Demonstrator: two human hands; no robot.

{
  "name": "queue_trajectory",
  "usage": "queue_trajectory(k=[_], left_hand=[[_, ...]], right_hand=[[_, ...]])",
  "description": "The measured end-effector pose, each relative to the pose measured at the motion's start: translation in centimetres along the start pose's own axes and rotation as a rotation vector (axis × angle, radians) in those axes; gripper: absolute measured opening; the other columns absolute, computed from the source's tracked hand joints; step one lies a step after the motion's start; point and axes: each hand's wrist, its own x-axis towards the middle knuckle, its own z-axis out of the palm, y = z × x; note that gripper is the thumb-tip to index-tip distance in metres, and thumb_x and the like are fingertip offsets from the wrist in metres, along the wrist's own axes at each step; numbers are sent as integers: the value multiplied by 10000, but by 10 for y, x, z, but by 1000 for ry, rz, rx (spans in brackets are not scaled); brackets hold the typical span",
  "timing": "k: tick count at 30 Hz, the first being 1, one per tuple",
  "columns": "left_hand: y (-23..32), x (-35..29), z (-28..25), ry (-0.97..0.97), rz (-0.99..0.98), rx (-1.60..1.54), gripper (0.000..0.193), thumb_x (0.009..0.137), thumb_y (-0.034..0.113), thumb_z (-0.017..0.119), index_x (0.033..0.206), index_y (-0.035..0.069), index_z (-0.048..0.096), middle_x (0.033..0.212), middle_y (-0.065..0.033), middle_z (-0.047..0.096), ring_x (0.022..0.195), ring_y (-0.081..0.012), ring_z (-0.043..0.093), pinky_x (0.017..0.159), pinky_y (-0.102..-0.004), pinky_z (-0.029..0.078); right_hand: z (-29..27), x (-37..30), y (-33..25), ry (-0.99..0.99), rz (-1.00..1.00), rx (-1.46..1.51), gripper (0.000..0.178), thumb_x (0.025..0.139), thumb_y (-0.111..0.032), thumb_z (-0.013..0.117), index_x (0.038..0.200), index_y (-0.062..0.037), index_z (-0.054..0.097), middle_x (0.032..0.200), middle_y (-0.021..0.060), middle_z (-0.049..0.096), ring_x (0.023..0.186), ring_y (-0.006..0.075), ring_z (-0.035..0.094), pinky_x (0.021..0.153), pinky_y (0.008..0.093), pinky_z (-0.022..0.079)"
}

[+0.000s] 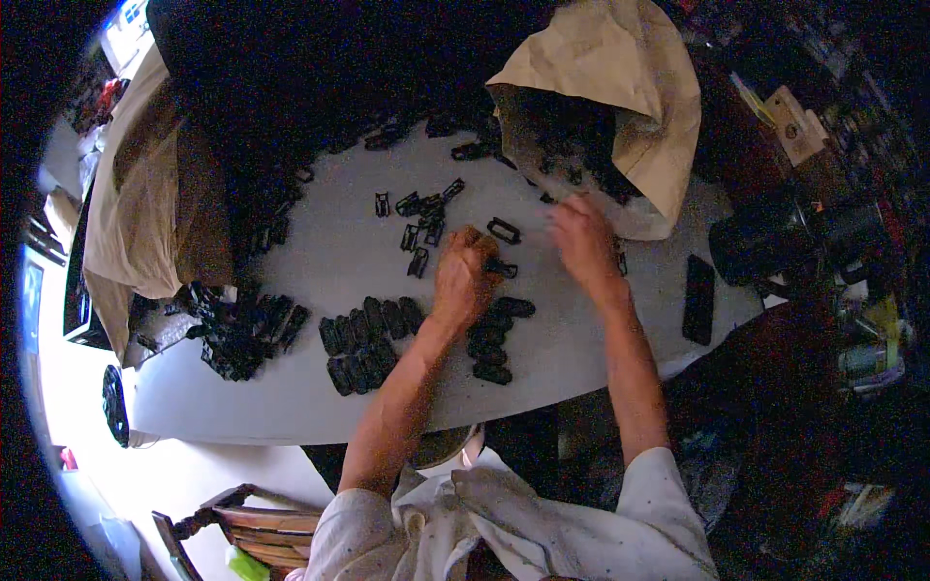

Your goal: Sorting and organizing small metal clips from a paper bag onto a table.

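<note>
My left hand (463, 279) rests on the white table (329, 407), fingers curled around a small black plastic part (501, 268). My right hand (583, 237) hovers just to its right, near the mouth of a tan sack (630, 68), fingers slightly spread and blurred; whether it holds anything I cannot tell. Several small black frame-like parts (422, 215) lie scattered beyond my left hand. Several black parts set in rows (366, 341) lie left of my left forearm, and a short stack (492, 347) lies between my forearms.
A heap of black parts (237, 334) lies at the table's left. A brown bag (155, 194) stands at the far left. A flat black rectangular object (698, 298) lies at the table's right edge. Dark clutter (814, 242) crowds the right side. A wooden chair (254, 528) stands below.
</note>
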Motion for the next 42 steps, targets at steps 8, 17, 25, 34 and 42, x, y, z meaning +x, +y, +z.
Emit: queue_trajectory(k=[8, 17, 25, 34, 42], left_hand=[[4, 0, -5, -63, -36, 12, 340, 537, 21, 679, 858, -4, 568, 889, -184, 496, 863, -395, 466, 757, -455, 389], [-2, -6, 4, 115, 77, 18, 405, 545, 28, 705, 929, 20, 576, 934, -190, 517, 916, -383, 479, 791, -448, 395], [-2, 2, -12, -95, -10, 0, 361, 492, 22, 731, 826, 7, 595, 887, -174, 536, 871, -370, 494, 758, -426, 402], [-9, -1, -7, -11, 102, -10, 270, 531, 5, 667, 785, -2, 576, 849, -185, 529, 838, -370, 491, 735, -426, 391], [-7, 1, -17, -34, 61, -50, 265, 554, -29, 633, 816, 11, 620, 887, -176, 543, 843, -369, 518, 727, -412, 432]], right_hand=[[53, 27, -23, -238, -2, -66, 277, 676, -27, 651, 943, -39, 580, 881, 142, 534, 833, 330, 547, 709, 392, 461], [33, -31, 13, -151, 66, 60, 318, 704, 36, 622, 1010, -22, 558, 935, 93, 562, 827, 222, 569, 719, 306, 457], [27, -35, -25, -78, 161, 412, 355, 621, 63, 654, 959, -17, 583, 905, 101, 545, 883, 281, 538, 759, 345, 442], [47, -37, -24, -83, -40, 248, 334, 580, 46, 670, 902, -17, 610, 889, 107, 530, 892, 296, 522, 758, 360, 437], [35, -53, -41, -84, -44, 24, 259, 671, 22, 584, 920, -36, 625, 828, 141, 498, 828, 317, 513, 687, 401, 429]])
